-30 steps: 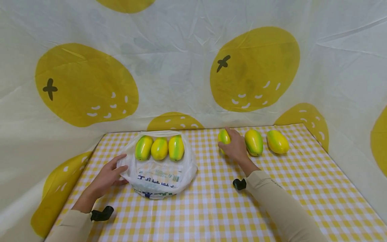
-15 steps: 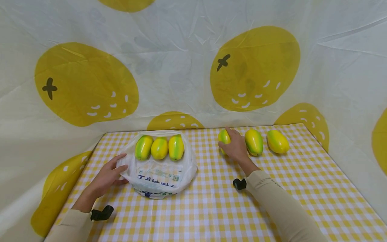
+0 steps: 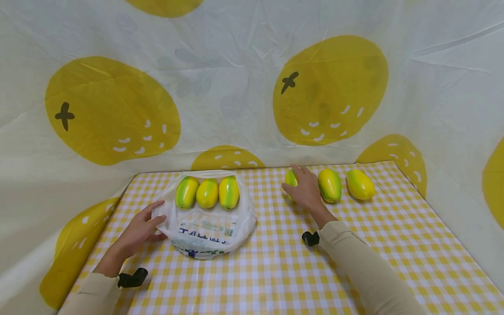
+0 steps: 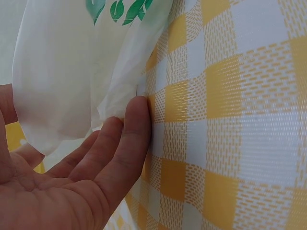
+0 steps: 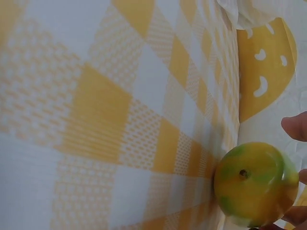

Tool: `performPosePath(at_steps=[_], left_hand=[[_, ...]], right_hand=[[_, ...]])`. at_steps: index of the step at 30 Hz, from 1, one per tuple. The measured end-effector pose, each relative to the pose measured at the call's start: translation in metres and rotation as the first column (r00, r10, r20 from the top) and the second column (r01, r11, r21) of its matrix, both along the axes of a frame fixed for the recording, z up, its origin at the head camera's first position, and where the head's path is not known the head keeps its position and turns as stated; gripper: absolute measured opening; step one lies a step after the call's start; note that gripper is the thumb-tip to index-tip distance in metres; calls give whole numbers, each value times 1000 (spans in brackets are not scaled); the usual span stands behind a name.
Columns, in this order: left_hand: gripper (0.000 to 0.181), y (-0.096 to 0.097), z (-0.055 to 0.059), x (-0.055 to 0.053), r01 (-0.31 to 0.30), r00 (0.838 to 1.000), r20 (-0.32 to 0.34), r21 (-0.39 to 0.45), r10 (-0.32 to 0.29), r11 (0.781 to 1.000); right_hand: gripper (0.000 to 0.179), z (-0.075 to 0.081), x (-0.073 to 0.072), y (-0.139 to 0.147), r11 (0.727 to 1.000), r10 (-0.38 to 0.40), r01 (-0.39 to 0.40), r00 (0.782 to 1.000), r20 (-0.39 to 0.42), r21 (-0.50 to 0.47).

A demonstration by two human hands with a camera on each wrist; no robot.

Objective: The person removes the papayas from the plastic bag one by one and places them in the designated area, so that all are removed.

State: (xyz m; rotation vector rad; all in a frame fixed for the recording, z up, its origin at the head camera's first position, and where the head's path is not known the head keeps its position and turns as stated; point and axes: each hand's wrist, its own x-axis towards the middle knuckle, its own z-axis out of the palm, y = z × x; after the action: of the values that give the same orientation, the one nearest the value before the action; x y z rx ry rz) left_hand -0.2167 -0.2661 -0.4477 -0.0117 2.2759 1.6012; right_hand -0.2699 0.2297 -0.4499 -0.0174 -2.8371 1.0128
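At the left of the head view, my left hand holds the edge of a white plastic bag between thumb and fingers. In the left wrist view its fingers lie low against the bag, close to the cloth. Three yellow-green papayas sit side by side at the bag's mouth. My right hand is over another papaya, partly hiding it in the head view. The right wrist view shows the thumb apart from this fruit and the fingers spread around its far side.
Two more papayas, a middle one and an outer one, lie right of my right hand. A yellow-and-white checked cloth covers the table. Behind hangs a white curtain with large yellow fruit prints.
My right thumb and fingers have spread slightly from the papaya. The left hand and the bag stay as they were.
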Motion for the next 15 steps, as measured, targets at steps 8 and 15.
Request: performPosePath(at_steps=[8,15], left_hand=[[72,-1,-1,0,3,1000,-7,-12,-3,1000],[72,0,-2,1,4,1000,2,-24,-4,1000]], right_hand=[[76,8,3,-4,998,28,-25,998,-50,61],[74,14,6,-9,992,57,-45,994,-95,121]])
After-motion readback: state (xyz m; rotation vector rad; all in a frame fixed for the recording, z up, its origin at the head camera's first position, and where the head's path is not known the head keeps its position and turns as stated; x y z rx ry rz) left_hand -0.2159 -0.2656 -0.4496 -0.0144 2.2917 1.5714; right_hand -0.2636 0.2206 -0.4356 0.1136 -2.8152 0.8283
